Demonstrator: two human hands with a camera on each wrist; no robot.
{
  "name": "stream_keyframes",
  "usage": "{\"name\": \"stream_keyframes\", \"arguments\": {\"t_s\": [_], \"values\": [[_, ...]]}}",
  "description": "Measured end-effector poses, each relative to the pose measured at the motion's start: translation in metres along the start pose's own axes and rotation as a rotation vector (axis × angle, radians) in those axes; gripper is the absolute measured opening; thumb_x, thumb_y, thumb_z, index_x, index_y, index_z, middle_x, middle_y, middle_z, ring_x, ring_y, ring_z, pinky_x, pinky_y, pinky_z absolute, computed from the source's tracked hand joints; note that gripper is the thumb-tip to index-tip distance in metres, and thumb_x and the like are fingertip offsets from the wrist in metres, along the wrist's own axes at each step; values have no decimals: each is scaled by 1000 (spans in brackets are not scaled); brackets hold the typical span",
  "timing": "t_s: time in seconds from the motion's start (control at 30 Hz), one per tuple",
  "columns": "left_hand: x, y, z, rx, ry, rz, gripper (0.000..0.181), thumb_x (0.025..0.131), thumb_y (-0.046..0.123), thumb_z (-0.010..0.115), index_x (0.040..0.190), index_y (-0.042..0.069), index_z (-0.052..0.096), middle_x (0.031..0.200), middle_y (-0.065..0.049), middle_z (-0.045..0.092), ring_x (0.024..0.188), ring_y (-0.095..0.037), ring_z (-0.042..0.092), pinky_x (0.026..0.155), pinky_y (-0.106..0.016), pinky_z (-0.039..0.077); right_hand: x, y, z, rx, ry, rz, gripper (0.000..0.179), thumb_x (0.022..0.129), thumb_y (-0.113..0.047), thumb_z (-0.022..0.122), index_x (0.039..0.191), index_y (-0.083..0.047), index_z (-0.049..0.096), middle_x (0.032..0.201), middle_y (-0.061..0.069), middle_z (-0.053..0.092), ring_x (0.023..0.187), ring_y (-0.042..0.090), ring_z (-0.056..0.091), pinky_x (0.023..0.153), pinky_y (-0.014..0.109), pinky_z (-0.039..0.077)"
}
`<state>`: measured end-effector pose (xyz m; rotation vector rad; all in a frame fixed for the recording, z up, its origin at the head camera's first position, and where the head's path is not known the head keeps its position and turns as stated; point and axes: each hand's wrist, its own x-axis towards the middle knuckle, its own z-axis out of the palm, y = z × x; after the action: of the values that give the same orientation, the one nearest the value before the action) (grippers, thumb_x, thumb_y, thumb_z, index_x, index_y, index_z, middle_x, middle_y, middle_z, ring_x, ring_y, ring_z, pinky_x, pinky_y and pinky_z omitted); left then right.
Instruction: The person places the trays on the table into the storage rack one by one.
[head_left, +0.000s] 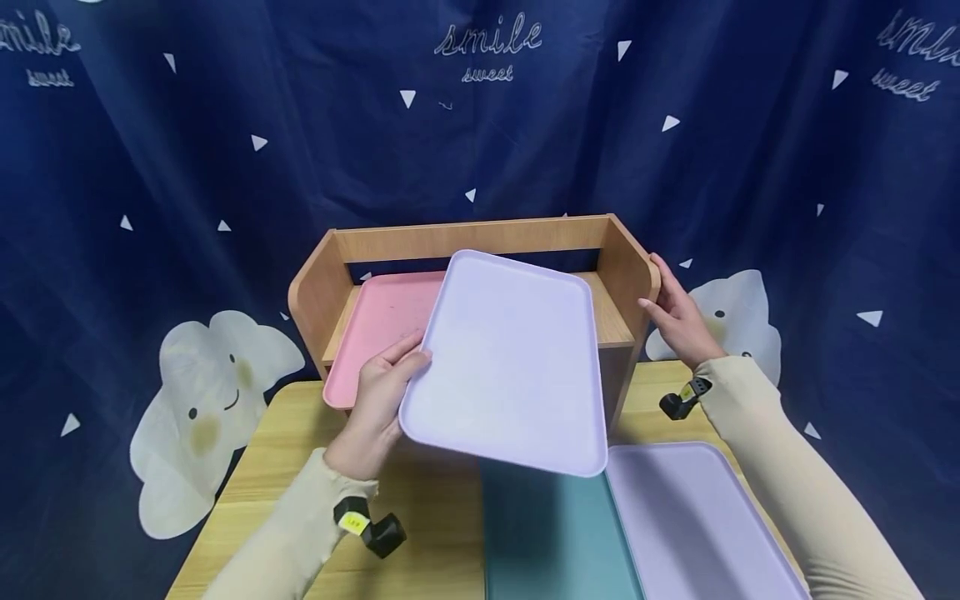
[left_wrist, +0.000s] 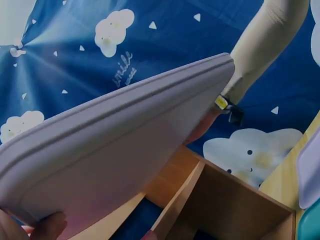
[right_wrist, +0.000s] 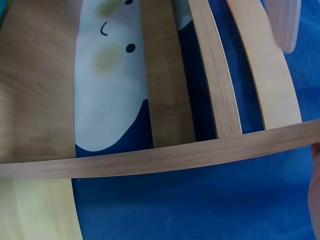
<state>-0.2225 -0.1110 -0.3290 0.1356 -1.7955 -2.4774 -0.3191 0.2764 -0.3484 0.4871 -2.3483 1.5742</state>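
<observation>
My left hand (head_left: 382, 398) pinches the left edge of a light purple tray (head_left: 510, 362), thumb on top, and holds it tilted above the front of a small wooden shelf (head_left: 472, 240). In the left wrist view the underside of this purple tray (left_wrist: 115, 145) fills much of the picture. My right hand (head_left: 678, 315) grips the front edge of the shelf's right side panel (head_left: 628, 267). On the shelf's top board, at the left, lies a pink tray (head_left: 397, 300), partly hidden behind the raised tray.
A teal tray (head_left: 558, 533) and a second purple tray (head_left: 697, 517) lie side by side on the wooden table (head_left: 300, 442) in front of the shelf. A dark blue curtain (head_left: 480, 125) with clouds and triangles hangs behind.
</observation>
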Motion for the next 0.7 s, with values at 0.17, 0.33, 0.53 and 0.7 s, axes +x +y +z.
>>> {"name": "stream_keyframes", "arguments": {"t_s": [0.17,0.33,0.53,0.7], "values": [[11,-2,15,-52,40,22,43,86,-5,57,128,-4,55,119,-16,63,82,-7,66,75,-22,57,2,1,1,-2,-6,-43,70,98,-8,48,153,-26,8,157,15,18,138,39,28,108,41,36],[21,-4,31,-115,78,14,43,85,-4,59,128,-1,56,126,-19,59,93,-14,64,77,-23,57,3,2,1,2,-10,-38,70,98,-9,47,153,-26,7,157,16,17,138,40,28,108,40,36],[29,-14,54,-176,112,51,42,84,-6,59,125,-6,57,124,-23,60,101,-22,62,90,-35,54,1,2,-1,2,-8,-34,71,98,-8,48,153,-26,7,157,16,16,138,40,26,107,31,38],[33,-19,69,-244,147,52,41,83,-11,57,124,-10,55,124,-28,58,108,-28,60,95,-39,51,-1,1,-1,13,-15,-30,71,98,-9,48,153,-27,6,158,14,14,139,40,24,109,37,36]]}}
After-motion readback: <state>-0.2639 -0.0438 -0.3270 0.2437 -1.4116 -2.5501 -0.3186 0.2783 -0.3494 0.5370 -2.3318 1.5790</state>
